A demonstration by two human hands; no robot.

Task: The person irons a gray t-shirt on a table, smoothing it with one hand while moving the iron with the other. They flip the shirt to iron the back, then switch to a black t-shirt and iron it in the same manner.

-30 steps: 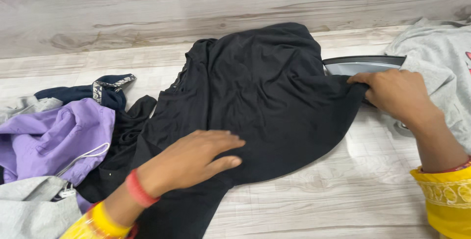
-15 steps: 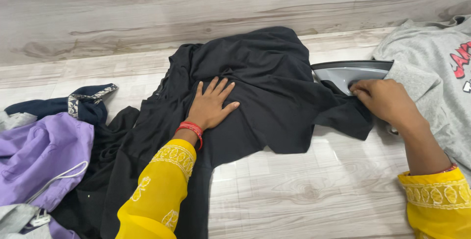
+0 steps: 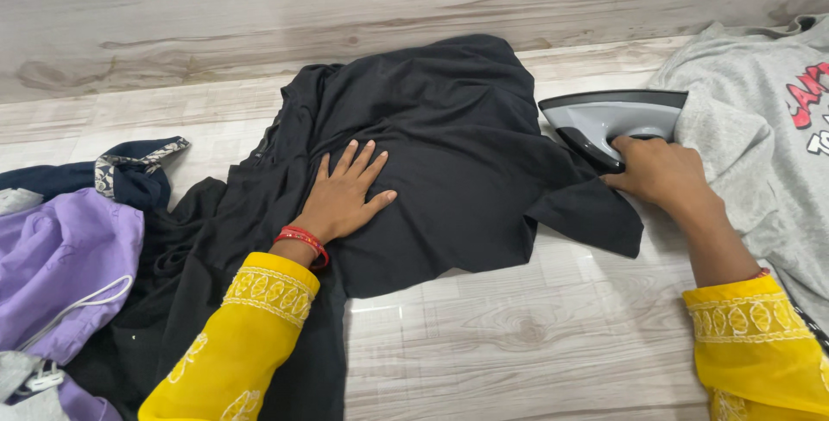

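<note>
The left hand lies flat, fingers spread and released, pressing the black garment to the wood-look floor. Just right of them, the right hand has its fingers clenched round the grey iron; pressing looks about to begin, calling for taut cloth.

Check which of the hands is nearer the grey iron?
Right. The right hand grips the grey iron at its handle, at the black garment's right edge. The left hand lies flat on the middle of the garment, well left of the iron.
</note>
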